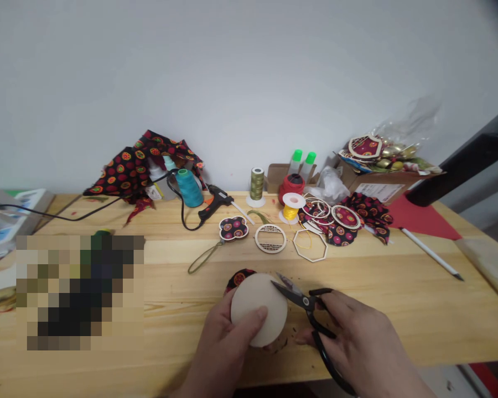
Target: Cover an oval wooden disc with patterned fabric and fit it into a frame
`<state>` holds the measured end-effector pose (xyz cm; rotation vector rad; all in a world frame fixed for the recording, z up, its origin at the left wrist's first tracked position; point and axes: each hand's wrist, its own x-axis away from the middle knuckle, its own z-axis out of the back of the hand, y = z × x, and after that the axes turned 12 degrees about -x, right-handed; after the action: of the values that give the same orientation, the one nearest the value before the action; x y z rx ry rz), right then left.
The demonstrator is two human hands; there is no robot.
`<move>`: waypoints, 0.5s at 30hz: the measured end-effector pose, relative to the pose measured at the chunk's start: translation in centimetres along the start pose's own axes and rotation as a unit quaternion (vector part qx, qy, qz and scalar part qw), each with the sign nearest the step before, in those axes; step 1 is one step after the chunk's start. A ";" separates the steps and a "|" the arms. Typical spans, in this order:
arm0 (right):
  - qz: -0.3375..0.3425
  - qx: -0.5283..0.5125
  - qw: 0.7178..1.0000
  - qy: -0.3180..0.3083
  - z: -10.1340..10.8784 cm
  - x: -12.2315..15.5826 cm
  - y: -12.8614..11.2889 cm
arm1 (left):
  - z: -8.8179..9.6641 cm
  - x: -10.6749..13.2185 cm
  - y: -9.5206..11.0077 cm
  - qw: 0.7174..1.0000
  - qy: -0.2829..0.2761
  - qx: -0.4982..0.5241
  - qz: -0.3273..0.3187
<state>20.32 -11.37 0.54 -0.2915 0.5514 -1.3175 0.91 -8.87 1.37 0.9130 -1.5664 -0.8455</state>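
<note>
My left hand (236, 331) is closed on a round pale disc (255, 296), its thumb lying across the face. Dark fabric with a red and orange pattern (239, 278) shows behind the disc's upper left edge. In my right hand (357, 331) is a pair of scissors (307, 303) with black handles. Their blades are parted and point left, with the tips at the disc's upper right edge. Small dark scraps lie on the wood just right of and below the disc. How far the fabric extends behind the disc is hidden.
Beyond my hands lie a round wooden frame (270, 239), an octagonal frame (311, 245) and a flower-shaped fabric piece (233, 228). A glue gun (216, 203), thread spools and patterned cloth (128, 166) stand along the wall. A white pencil (431, 254) lies right; a pixelated patch covers the left.
</note>
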 end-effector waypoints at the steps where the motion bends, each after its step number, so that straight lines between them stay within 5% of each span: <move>1: 0.006 0.000 1.000 0.003 0.0 0.0 0.0 | -0.1 0.1 0.1 1.000 0.007 0.002 -0.002; 15: -0.033 -0.026 0.999 -0.031 -0.2 0.1 0.0 | -0.1 0.2 -0.2 1.000 -0.003 -0.006 -0.008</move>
<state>20.19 -11.48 0.32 -0.3949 0.5274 -1.3542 1.03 -9.10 1.30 0.9170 -1.5593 -0.8679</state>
